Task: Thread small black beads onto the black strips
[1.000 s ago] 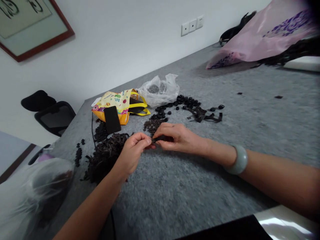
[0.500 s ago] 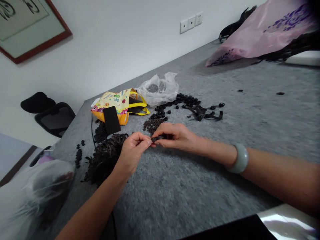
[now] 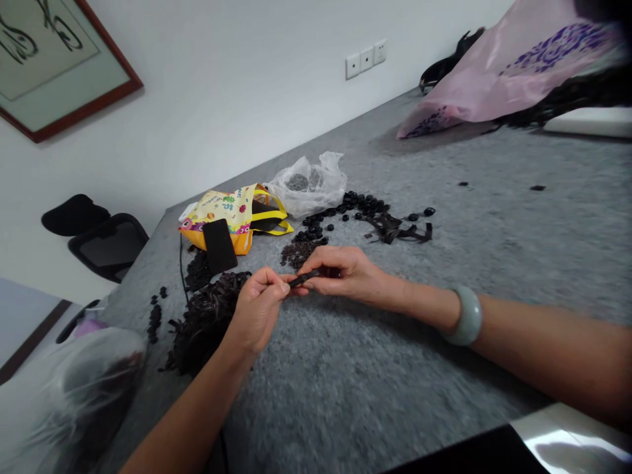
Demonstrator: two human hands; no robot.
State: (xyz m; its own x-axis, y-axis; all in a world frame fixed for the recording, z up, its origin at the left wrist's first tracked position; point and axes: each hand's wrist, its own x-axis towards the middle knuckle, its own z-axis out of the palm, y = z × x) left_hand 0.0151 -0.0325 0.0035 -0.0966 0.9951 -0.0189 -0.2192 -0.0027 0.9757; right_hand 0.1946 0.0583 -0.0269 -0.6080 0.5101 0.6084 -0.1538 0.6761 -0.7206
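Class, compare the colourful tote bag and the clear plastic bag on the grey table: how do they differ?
The tote bag is opaque, with a colourful print and yellow handles; the plastic bag is translucent and unprinted. The tote bag has a black phone lying on it; the plastic bag shows small dark pieces inside. Both lie on the grey table.

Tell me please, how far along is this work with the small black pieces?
Looks done: black round pieces and a small dark heap lie apart on the grey felt. In hand: a black strip between the left hand and right hand. Left: a large heap of dark curled strips.
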